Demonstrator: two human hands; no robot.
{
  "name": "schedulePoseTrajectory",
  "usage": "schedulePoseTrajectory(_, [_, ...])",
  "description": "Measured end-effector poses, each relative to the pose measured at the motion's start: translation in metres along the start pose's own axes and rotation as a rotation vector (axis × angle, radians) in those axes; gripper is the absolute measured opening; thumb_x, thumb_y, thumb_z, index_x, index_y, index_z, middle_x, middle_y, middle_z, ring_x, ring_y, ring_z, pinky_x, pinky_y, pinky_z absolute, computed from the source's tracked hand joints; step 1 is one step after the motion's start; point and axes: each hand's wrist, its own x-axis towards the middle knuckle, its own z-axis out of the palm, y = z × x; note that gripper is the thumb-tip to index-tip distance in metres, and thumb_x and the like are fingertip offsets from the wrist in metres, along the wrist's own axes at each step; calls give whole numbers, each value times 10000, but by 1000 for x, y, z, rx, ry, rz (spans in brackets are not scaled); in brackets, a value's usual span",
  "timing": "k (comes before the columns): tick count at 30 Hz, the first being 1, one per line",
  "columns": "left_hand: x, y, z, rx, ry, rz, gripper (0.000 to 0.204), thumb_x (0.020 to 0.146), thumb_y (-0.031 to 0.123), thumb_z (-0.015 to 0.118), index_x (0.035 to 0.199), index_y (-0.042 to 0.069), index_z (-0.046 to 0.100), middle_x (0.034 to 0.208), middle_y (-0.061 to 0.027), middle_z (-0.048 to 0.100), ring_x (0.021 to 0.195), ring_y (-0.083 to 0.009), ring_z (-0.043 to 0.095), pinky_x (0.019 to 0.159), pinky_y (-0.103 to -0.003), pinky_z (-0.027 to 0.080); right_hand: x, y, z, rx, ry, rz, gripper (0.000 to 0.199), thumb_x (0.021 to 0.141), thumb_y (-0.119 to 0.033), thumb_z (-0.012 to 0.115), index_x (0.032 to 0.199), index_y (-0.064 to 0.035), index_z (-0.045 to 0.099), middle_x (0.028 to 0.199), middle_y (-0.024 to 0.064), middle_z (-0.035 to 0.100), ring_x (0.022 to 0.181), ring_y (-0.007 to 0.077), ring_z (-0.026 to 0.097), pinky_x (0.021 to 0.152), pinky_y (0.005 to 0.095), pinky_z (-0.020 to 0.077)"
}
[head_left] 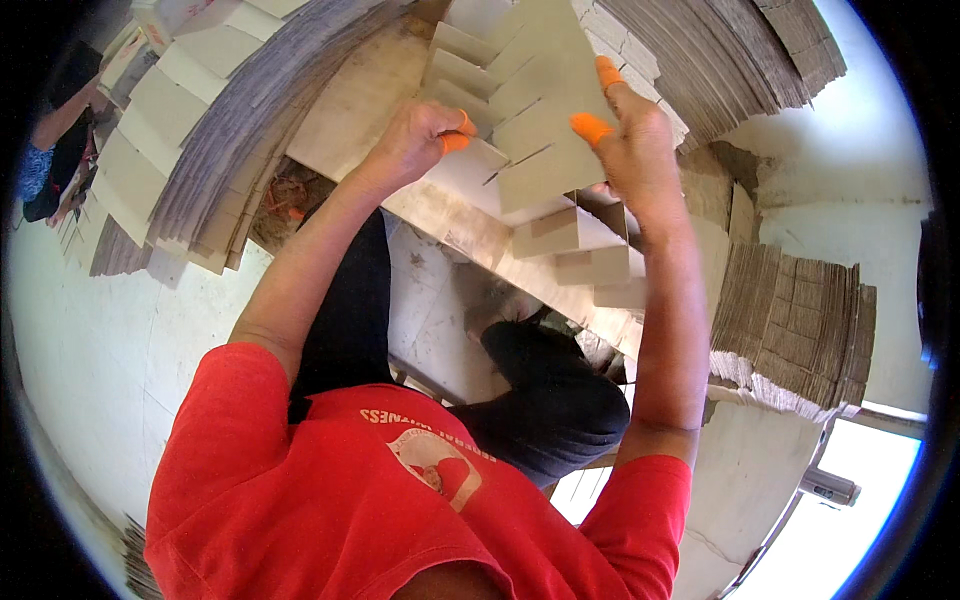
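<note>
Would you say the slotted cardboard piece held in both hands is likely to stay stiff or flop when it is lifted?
The slotted cardboard piece probably stays fairly stiff: it looks flat and unbent between the left hand and right hand. Its cut slots may let the strips flex or tear. It seems light, being pinched only by the fingertips.

Both arms stretched forward, left hand (418,140) in closed grip, right hand (628,140) fingers extended

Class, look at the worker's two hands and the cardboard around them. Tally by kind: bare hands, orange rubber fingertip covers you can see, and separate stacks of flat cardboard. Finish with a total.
Bare hands: 2, the left hand and the right hand
Orange rubber fingertip covers: 4 visible, two on each hand
Stacks of flat corrugated cardboard: 3
Total: 9
</note>
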Motion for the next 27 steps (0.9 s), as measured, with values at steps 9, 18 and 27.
schedulePoseTrajectory(9, [3,7,0,-2,-13,-67,180,718,-42,700,891,-9,662,844,-139,676,778,-245,645,674,-322,512,2,34,49,-10,-104,-98,722,756,66,629,1408,-57,343,771,115,621,412,135,499,343,298,384])
schedulePoseTrajectory(18, [5,8,3,-26,-23,-60,164,726,0,708,884,2,665,840,-145,673,758,-235,658,670,-322,516,13,29,55,-89,-311,30,801,742,49,629,1401,45,173,872,265,618,712,342,637,543,389,492])
schedulePoseTrajectory(27, [0,8,2,147,-2,0,312,701,37,736,1002,36,654,950,-134,666,880,-273,631,737,-339,507,-4,49,67,-296,-184,-118,571,783,-133,691,1309,-65,481,955,194,654,825,311,644,756,371,515])
